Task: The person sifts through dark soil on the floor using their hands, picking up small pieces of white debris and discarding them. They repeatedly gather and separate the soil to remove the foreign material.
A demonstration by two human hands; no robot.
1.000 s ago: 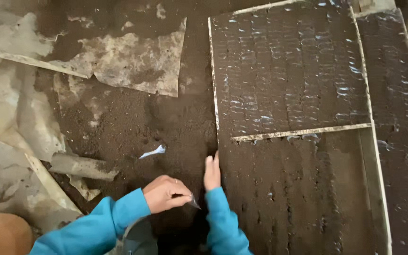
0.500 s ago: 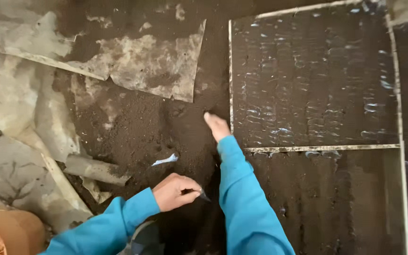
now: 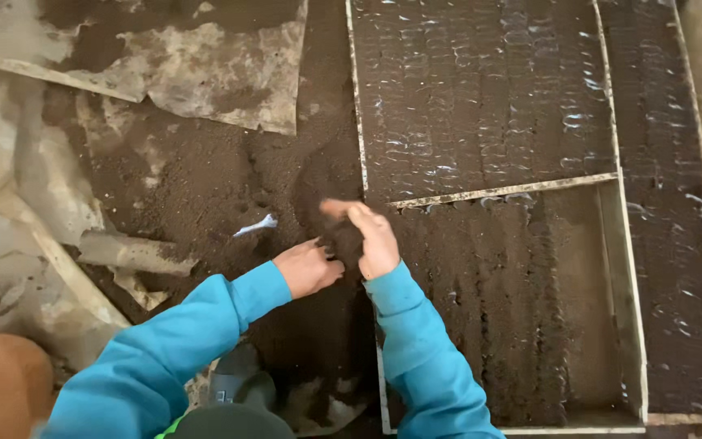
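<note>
My left hand [image 3: 306, 268] rests on a heap of dark soil [image 3: 205, 187], its fingers curled down into it; whether it holds anything is hidden. Just to its right, my right hand [image 3: 373, 237] lies flat and blurred on the soil at the left rail of a pale wooden frame [image 3: 361, 122]. Its fingers are together and point away to the left. Both arms wear blue sleeves. The frame holds ridged dark soil [image 3: 481, 97], and a cross slat [image 3: 505, 190] divides it.
A small white scrap [image 3: 255, 225] lies on the soil left of my hands. Torn grey sheeting [image 3: 205, 73] and a flat grey piece [image 3: 127, 252] lie at the left. A second strip of soil [image 3: 660, 162] lies beyond the frame's right rail. A dark shoe [image 3: 241, 386] is below.
Half a second ago my right arm stretched out over the soil heap. The hand has since drawn back toward me and now sits beside my left hand, which barely moved.
</note>
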